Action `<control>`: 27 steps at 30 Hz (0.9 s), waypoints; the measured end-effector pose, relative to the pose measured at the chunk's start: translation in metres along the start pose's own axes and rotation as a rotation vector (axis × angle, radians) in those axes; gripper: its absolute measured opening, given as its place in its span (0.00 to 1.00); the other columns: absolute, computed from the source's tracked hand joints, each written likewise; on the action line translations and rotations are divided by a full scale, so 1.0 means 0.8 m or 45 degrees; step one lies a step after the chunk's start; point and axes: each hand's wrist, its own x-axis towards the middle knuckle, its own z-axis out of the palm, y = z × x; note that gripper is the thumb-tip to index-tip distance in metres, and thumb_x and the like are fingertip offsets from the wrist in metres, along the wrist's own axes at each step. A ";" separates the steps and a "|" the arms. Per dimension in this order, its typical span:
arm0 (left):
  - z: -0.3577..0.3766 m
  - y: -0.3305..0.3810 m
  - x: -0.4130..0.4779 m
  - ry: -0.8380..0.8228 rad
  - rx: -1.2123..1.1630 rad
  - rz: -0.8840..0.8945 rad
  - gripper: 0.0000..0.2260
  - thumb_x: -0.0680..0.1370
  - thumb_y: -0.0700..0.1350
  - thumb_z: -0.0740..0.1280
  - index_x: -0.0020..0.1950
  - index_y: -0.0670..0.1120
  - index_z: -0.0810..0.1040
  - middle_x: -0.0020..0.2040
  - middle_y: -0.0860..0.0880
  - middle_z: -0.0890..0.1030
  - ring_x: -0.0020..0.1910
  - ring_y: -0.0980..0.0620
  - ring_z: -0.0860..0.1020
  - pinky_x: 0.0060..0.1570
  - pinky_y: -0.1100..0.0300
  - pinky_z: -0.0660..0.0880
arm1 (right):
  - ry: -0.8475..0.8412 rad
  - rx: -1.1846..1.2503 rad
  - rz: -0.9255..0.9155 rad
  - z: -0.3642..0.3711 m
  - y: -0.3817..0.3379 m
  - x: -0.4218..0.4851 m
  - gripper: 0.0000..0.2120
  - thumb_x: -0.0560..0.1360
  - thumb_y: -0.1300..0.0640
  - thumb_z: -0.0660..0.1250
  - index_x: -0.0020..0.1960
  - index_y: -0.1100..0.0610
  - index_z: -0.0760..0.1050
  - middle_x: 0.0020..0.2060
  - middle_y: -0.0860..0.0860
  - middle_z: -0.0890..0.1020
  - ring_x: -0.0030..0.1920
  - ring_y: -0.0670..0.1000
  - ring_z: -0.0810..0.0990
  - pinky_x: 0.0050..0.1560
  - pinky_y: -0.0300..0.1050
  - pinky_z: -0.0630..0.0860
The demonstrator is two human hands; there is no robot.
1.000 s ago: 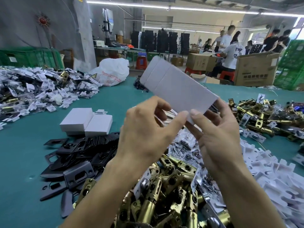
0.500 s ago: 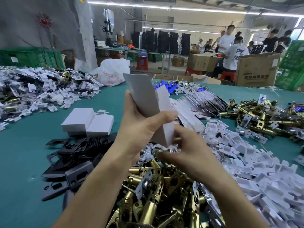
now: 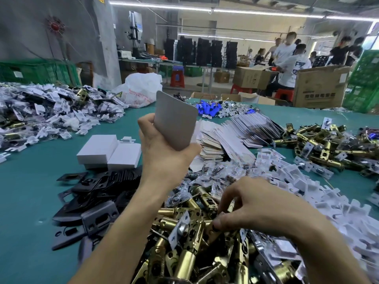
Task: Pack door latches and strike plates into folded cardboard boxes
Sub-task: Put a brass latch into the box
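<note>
One brass latch [image 3: 211,231] in near heap, under right hand [image 3: 256,210]; thumb and curled fingertips pinch it. Step, by look: picking latch. Next likely: lift clear of tangle, feed into box. Strike plates [image 3: 92,193] lie left, apart from both hands. Beyond, left hand [image 3: 164,154] has fingers wrapped round cardboard box [image 3: 174,121], held upright above table.
</note>
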 end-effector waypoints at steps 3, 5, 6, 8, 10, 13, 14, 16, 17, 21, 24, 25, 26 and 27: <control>0.000 -0.002 0.005 0.019 -0.120 -0.090 0.31 0.63 0.54 0.73 0.60 0.55 0.59 0.60 0.44 0.73 0.55 0.47 0.77 0.46 0.55 0.77 | 0.007 0.005 0.012 0.002 0.000 0.002 0.14 0.67 0.42 0.77 0.46 0.50 0.82 0.39 0.45 0.84 0.40 0.42 0.82 0.47 0.44 0.80; 0.000 -0.001 0.006 0.023 -0.245 -0.133 0.32 0.65 0.54 0.71 0.65 0.52 0.61 0.56 0.48 0.75 0.50 0.54 0.78 0.44 0.61 0.76 | 0.000 0.045 0.009 0.002 0.000 0.002 0.14 0.68 0.44 0.77 0.45 0.51 0.81 0.37 0.47 0.84 0.38 0.42 0.82 0.43 0.43 0.79; 0.000 0.000 0.005 0.018 -0.301 -0.142 0.32 0.66 0.54 0.70 0.67 0.51 0.61 0.52 0.51 0.75 0.46 0.60 0.77 0.40 0.65 0.75 | -0.002 0.090 0.002 0.002 -0.001 0.001 0.13 0.69 0.45 0.77 0.44 0.52 0.80 0.36 0.47 0.84 0.37 0.43 0.82 0.41 0.42 0.78; 0.000 0.001 0.005 0.011 -0.355 -0.142 0.32 0.67 0.53 0.69 0.67 0.50 0.61 0.48 0.54 0.73 0.37 0.67 0.75 0.34 0.72 0.73 | 0.018 0.188 -0.035 -0.001 -0.001 0.000 0.11 0.70 0.47 0.77 0.43 0.53 0.80 0.36 0.48 0.85 0.37 0.45 0.83 0.41 0.45 0.79; 0.000 0.002 0.004 0.014 -0.378 -0.140 0.32 0.68 0.54 0.69 0.67 0.50 0.60 0.46 0.55 0.73 0.36 0.69 0.76 0.33 0.73 0.72 | 0.039 0.241 -0.069 -0.001 -0.002 -0.001 0.08 0.71 0.49 0.77 0.43 0.52 0.80 0.38 0.48 0.85 0.38 0.45 0.83 0.43 0.44 0.80; 0.000 0.001 0.005 0.012 -0.425 -0.179 0.32 0.68 0.55 0.72 0.65 0.52 0.59 0.41 0.62 0.76 0.36 0.69 0.77 0.33 0.70 0.74 | 0.069 0.271 -0.083 0.001 -0.002 0.001 0.05 0.73 0.52 0.75 0.43 0.51 0.80 0.38 0.48 0.85 0.37 0.44 0.83 0.44 0.44 0.82; 0.000 0.000 0.005 -0.005 -0.437 -0.201 0.33 0.68 0.55 0.74 0.65 0.52 0.60 0.39 0.64 0.77 0.36 0.68 0.78 0.33 0.67 0.75 | 0.084 0.329 -0.094 0.001 -0.002 0.001 0.04 0.73 0.54 0.74 0.43 0.52 0.81 0.37 0.48 0.85 0.37 0.44 0.83 0.41 0.43 0.82; 0.000 -0.002 0.006 -0.057 -0.461 -0.247 0.32 0.71 0.54 0.77 0.66 0.54 0.62 0.38 0.68 0.79 0.37 0.67 0.79 0.34 0.60 0.76 | 0.166 0.460 -0.138 0.001 -0.003 0.002 0.03 0.74 0.55 0.73 0.42 0.52 0.82 0.36 0.48 0.85 0.36 0.46 0.83 0.38 0.42 0.80; -0.001 -0.002 0.007 -0.079 -0.487 -0.276 0.29 0.72 0.53 0.75 0.67 0.55 0.63 0.38 0.68 0.79 0.37 0.67 0.79 0.36 0.57 0.76 | 0.228 0.513 -0.165 0.000 -0.004 0.003 0.03 0.74 0.56 0.73 0.42 0.52 0.82 0.36 0.48 0.85 0.36 0.47 0.83 0.38 0.43 0.80; -0.003 -0.003 0.009 -0.133 -0.594 -0.353 0.31 0.70 0.50 0.77 0.67 0.60 0.65 0.40 0.66 0.82 0.37 0.65 0.81 0.34 0.56 0.75 | 0.559 0.726 -0.215 -0.002 -0.001 0.009 0.05 0.76 0.58 0.70 0.42 0.52 0.81 0.36 0.47 0.85 0.34 0.46 0.81 0.38 0.44 0.79; -0.007 -0.005 0.009 -0.162 -0.580 -0.446 0.38 0.61 0.51 0.77 0.68 0.60 0.66 0.48 0.59 0.81 0.41 0.61 0.82 0.36 0.58 0.75 | 0.868 0.994 -0.208 -0.010 0.007 0.011 0.05 0.78 0.61 0.68 0.45 0.53 0.80 0.37 0.48 0.84 0.36 0.45 0.82 0.36 0.39 0.79; -0.009 -0.005 0.008 -0.195 -0.564 -0.478 0.38 0.60 0.50 0.77 0.67 0.59 0.67 0.51 0.57 0.80 0.42 0.59 0.82 0.36 0.58 0.76 | 0.965 1.110 -0.223 -0.013 0.009 0.009 0.05 0.77 0.61 0.67 0.45 0.53 0.80 0.38 0.50 0.84 0.38 0.46 0.82 0.38 0.39 0.80; -0.011 -0.005 0.006 -0.263 -0.556 -0.504 0.37 0.59 0.49 0.77 0.66 0.59 0.68 0.52 0.55 0.79 0.41 0.58 0.82 0.35 0.58 0.76 | 1.059 1.194 -0.251 -0.016 0.011 0.008 0.06 0.77 0.61 0.67 0.45 0.53 0.80 0.39 0.51 0.83 0.41 0.48 0.83 0.40 0.38 0.80; -0.013 -0.004 0.004 -0.371 -0.560 -0.534 0.36 0.59 0.47 0.77 0.65 0.57 0.70 0.52 0.53 0.79 0.39 0.59 0.82 0.33 0.58 0.77 | 1.151 1.229 -0.290 -0.019 0.012 0.006 0.06 0.77 0.61 0.67 0.46 0.52 0.79 0.41 0.51 0.83 0.43 0.48 0.84 0.41 0.37 0.80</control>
